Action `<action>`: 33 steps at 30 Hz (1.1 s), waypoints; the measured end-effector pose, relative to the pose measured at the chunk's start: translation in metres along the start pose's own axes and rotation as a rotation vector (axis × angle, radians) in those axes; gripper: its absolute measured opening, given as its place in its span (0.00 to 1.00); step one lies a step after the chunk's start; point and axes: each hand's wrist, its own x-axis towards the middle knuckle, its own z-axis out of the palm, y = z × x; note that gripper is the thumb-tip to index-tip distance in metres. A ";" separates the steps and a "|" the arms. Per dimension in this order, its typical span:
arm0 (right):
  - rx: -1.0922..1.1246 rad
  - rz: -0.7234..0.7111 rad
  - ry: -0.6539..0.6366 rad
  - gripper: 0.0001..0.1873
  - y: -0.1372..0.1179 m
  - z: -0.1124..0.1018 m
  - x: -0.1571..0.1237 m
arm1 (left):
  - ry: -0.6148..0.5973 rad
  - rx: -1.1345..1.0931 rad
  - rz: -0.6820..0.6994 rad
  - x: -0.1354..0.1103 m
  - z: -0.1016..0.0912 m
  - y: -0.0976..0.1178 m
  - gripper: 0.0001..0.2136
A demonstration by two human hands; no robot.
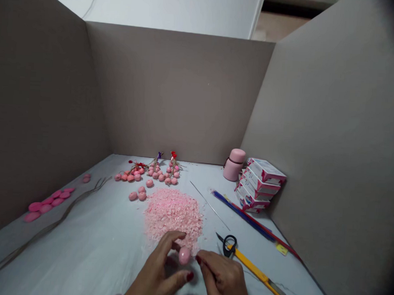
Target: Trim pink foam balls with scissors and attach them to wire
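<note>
A glossy pink ball (184, 256) sits between the curved fingers and thumb of my left hand (160, 267). That hand's index finger arches above the ball and its thumb lies below, with gaps showing. Whether its other fingers touch the ball is hidden. Just right of the ball, my right hand (224, 276) is closed in a pinch, its fingertips pointing toward the ball. Anything in that pinch is too small to make out. Beyond both hands spreads a heap of pale pink chips (175, 210).
Pink balls (137, 195) and beaded bunches (163, 174) lie behind the heap. Flat pink discs (46, 203) and brown cords (62, 217) are left. Rightward are scissors (229, 246), a yellow cutter (253, 267), a thin rod (210, 205), blue sticks (242, 214), stacked boxes (259, 184), a flask (234, 164).
</note>
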 end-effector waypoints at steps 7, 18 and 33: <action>-0.030 -0.067 -0.010 0.12 0.001 0.002 -0.002 | -0.040 -0.158 -0.073 0.002 0.005 -0.005 0.14; -0.017 -0.042 0.018 0.11 0.000 -0.001 0.000 | -0.044 0.057 0.055 0.001 0.000 0.001 0.10; -0.102 -0.085 0.110 0.11 0.003 -0.010 0.001 | 0.029 -0.764 -0.356 0.010 0.005 -0.013 0.21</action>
